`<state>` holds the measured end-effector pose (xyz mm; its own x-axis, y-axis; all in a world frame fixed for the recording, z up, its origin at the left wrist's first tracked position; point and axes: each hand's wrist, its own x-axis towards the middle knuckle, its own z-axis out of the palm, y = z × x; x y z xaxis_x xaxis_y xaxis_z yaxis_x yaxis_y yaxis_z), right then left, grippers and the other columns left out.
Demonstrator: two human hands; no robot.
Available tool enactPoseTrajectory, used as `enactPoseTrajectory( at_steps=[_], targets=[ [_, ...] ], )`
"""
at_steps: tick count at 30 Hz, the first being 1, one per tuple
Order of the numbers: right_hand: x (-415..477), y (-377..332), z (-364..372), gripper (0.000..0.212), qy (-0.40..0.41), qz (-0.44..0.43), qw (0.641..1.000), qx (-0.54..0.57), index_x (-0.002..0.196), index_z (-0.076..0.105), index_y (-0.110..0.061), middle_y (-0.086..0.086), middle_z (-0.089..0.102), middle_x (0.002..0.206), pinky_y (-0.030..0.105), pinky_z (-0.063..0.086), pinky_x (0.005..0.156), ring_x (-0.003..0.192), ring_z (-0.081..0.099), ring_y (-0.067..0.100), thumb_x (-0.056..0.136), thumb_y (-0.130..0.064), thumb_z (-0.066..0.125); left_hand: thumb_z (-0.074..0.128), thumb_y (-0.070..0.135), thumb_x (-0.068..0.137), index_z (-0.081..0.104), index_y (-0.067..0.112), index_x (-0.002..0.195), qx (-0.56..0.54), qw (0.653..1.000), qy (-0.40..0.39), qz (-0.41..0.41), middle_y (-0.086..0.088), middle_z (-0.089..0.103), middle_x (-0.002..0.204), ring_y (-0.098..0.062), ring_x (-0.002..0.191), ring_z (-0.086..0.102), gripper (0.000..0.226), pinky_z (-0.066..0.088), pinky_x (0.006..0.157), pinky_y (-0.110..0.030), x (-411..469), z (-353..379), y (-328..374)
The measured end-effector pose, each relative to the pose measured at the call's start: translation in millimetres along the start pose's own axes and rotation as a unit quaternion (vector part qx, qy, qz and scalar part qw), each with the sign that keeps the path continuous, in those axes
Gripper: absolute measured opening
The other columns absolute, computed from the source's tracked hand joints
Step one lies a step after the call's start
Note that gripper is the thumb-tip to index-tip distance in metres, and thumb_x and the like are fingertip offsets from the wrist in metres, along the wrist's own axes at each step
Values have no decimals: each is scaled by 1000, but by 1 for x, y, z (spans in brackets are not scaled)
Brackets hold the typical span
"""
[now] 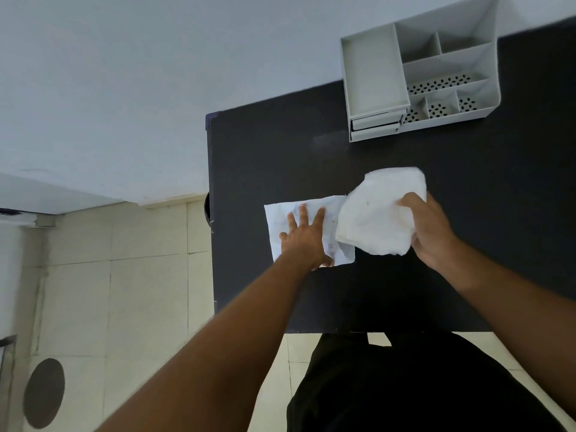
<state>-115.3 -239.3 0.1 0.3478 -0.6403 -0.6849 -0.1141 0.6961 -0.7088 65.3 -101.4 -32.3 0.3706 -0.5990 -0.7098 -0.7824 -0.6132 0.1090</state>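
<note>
Head view: the dark counter (311,157) ends in a straight left edge, beyond which lies pale tiled floor (124,291). Its near edge runs just in front of the person's black clothing (405,385). A white paper sheet (277,213) with faint markings lies flat on the counter, near the left edge, with a strip of bare surface between them. A broader band of bare counter lies between the sheet and the near edge. A grey desk organizer (374,73), with open compartments and small drawers, stands at the far edge against the pale wall (109,88). It is well apart from the sheet, with open dark surface in between. More bare counter stretches away to the right of the arms.

The left grip (307,236) is released: palm down, fingers straight and spread, pressing flat on the sheet's middle, with the forearm reaching in from the lower left. The right grip (433,232) is grasping a crumpled white cloth (377,213) by its right side, fingers curled over the edge. The cloth overlaps the sheet's right end and casts a shadow on it. Whether its underside touches the paper cannot be told. The two grips are near each other, with the cloth between them.
</note>
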Motion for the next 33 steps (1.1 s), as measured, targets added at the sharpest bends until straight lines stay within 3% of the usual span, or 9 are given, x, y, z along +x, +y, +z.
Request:
enactPoseTrajectory(
  at_steps=[5,8,12,16,19,21,27,30,33],
  targets=[
    [-6,-9,-5,37,13,-7,1000,14,126,63,-25,3,71,121,40,58,83,108,69,23,92,-14,54,79,35,85,-1,34,161,-25,1000,-15,4,-6,-16,170,-38,156,-7,111,19,119,-63,-4,-6,3],
    [-12,-16,-1,34,40,-53,997,-34,125,60,-25,-2,69,115,36,58,82,107,67,20,93,-12,57,66,11,91,22,30,159,-134,989,65,10,-4,11,171,-30,155,15,83,29,121,-51,-9,-21,9],
    [-18,-28,10,40,49,-154,976,-146,131,56,-21,-7,65,108,30,54,77,103,65,16,92,-12,58,56,5,96,57,23,139,-446,874,185,-42,3,58,141,-17,128,56,46,47,103,-25,-21,-49,32],
    [-30,-43,26,51,69,-219,933,-277,137,51,-30,-5,65,113,37,52,86,100,63,19,88,-22,59,59,24,100,67,18,122,-612,780,131,-21,-1,74,113,-13,94,71,25,52,78,-21,-39,-80,66],
    [-43,-49,39,54,27,-278,888,-367,143,46,-30,-10,62,110,28,49,78,93,63,14,92,-30,63,58,49,97,67,20,124,-675,736,41,22,-3,76,116,-21,109,71,40,52,90,-37,-49,-86,84],
    [-50,-50,45,58,-17,-298,859,-416,145,44,-32,-12,62,112,25,47,77,93,62,9,92,-40,65,63,56,92,65,16,130,-732,680,8,40,-8,75,120,-24,113,71,55,55,99,-41,-51,-84,90],
    [-62,-46,45,48,-71,-311,817,-480,131,58,-39,-18,64,111,30,55,85,93,62,3,85,-53,63,61,56,94,65,10,133,-806,588,-70,17,-11,70,128,-25,113,70,61,58,92,-39,-59,-78,66],
    [-60,-50,41,24,-25,-325,841,-431,107,68,-39,-19,66,93,33,57,75,79,63,4,85,-46,62,60,52,95,71,10,127,-803,589,-90,-13,-13,73,122,-28,109,71,53,52,103,-44,-61,-74,50],
    [-54,-55,39,23,34,-353,840,-409,109,67,-33,-16,61,94,33,56,75,79,58,4,87,-38,63,72,45,85,67,13,133,-783,613,-103,-20,-15,70,129,-33,121,66,58,47,109,-51,-59,-68,37]
  ],
)
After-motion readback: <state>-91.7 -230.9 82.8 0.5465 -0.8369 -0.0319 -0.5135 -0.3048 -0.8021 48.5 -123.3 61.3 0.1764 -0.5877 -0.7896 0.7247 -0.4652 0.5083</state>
